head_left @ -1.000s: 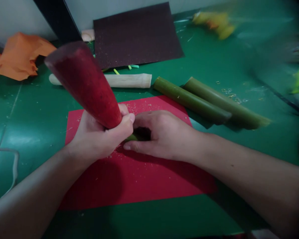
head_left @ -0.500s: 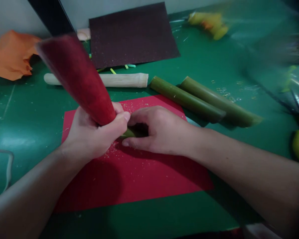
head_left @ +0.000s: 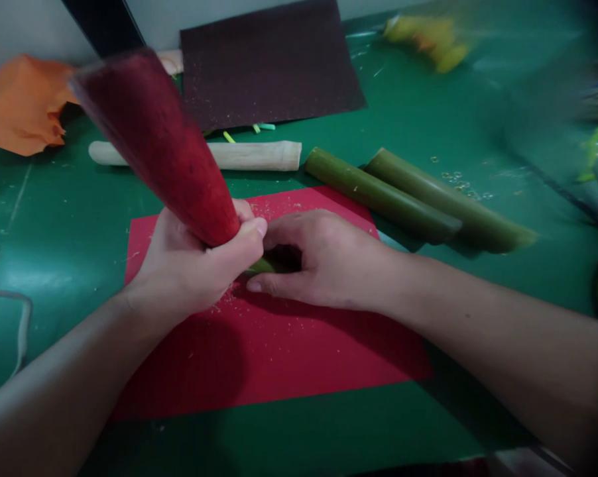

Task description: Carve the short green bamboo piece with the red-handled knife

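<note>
My left hand (head_left: pixel 199 265) is wrapped round the narrow lower end of a thick red handle-like piece (head_left: pixel 164 146), which leans up to the left and widens toward its top. Whatever part of it lies below my fist is hidden. Beside it, my right hand (head_left: pixel 323 258) curls thumb and fingers over a green bamboo piece (head_left: pixel 260 266), mostly covered by both hands. The bamboo is low over a red sheet (head_left: pixel 299 358) sprinkled with pale shavings (head_left: pixel 229 298). The fingers of my two hands almost meet.
Two green bamboo tubes (head_left: pixel 378 192) lie right of the sheet. Behind it are a pale stripped stick (head_left: pixel 259 156) and a dark sheet (head_left: pixel 274 66). Crumpled orange paper (head_left: pixel 25 106) sits far left, a yellow object (head_left: pixel 428 40) at the back, small rings (head_left: pixel 458 182) on the green table (head_left: pixel 329 430).
Both hands keep the same grips, and the red piece keeps its lean. The whole view has shifted slightly, with most things appearing a little farther right.
</note>
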Motion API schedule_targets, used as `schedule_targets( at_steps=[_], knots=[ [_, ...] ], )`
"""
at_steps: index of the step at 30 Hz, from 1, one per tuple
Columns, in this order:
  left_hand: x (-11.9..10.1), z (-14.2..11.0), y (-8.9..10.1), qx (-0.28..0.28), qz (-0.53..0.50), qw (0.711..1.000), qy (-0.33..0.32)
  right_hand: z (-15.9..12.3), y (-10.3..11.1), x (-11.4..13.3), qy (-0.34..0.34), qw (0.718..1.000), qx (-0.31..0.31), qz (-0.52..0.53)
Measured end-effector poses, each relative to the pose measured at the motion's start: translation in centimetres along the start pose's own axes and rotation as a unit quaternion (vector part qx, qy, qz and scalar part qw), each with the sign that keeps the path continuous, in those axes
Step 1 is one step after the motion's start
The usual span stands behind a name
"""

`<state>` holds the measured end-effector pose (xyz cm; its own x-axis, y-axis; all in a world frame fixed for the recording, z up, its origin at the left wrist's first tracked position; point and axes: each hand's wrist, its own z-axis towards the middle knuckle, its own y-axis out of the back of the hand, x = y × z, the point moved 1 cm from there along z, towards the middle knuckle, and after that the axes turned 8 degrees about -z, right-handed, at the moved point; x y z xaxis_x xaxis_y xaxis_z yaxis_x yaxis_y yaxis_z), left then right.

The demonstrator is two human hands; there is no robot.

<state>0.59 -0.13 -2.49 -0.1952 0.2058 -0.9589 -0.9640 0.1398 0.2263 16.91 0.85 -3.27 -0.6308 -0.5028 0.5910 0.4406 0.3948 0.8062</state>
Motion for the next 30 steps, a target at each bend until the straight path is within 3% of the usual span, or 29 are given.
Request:
schedule_targets(
  at_steps=[22,27,30],
  knots=[
    [0.0,-0.23,-0.39,-0.044,0.009,0.999,-0.022,0.06,-0.07,-0.12,-0.023,1.0,-0.013,0.012],
    [0.24,0.01,-0.29,-0.053,0.016,0.997,-0.054,-0.24,-0.5,0.0,-0.035,0.999,-0.025,0.012],
    [0.23,0.1,-0.19,-0.054,0.0,0.998,-0.034,-0.29,-0.72,-0.01,-0.028,0.999,-0.033,0.013]
  ],
)
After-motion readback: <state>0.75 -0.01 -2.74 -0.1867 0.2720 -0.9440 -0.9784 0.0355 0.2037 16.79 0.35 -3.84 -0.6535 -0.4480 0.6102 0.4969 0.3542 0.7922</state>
